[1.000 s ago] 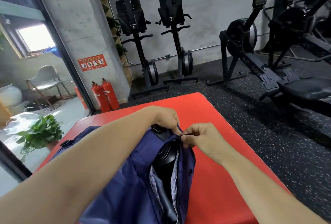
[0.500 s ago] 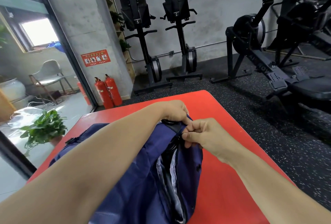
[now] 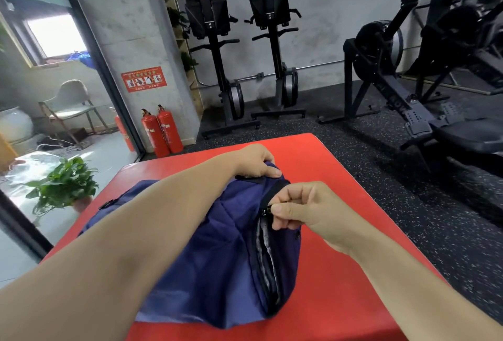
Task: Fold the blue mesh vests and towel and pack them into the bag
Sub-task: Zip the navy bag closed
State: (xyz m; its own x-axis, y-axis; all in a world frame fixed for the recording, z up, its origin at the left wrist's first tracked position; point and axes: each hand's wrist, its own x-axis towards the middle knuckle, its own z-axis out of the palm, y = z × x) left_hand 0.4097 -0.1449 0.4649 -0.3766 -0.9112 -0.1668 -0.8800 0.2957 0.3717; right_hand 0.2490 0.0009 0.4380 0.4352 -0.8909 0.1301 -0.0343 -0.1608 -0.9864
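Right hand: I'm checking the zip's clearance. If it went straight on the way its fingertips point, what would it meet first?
The right hand pinches the zipper pull; straight on it would probably meet the blue fabric of the bag first, then the left forearm, though depth is unclear.

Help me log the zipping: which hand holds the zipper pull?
The right hand: its fingers pinch the zipper pull; the left hand grips the bag.

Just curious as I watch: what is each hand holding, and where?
The right hand pinches the zipper pull of the blue bag; the left hand grips the bag's far end.
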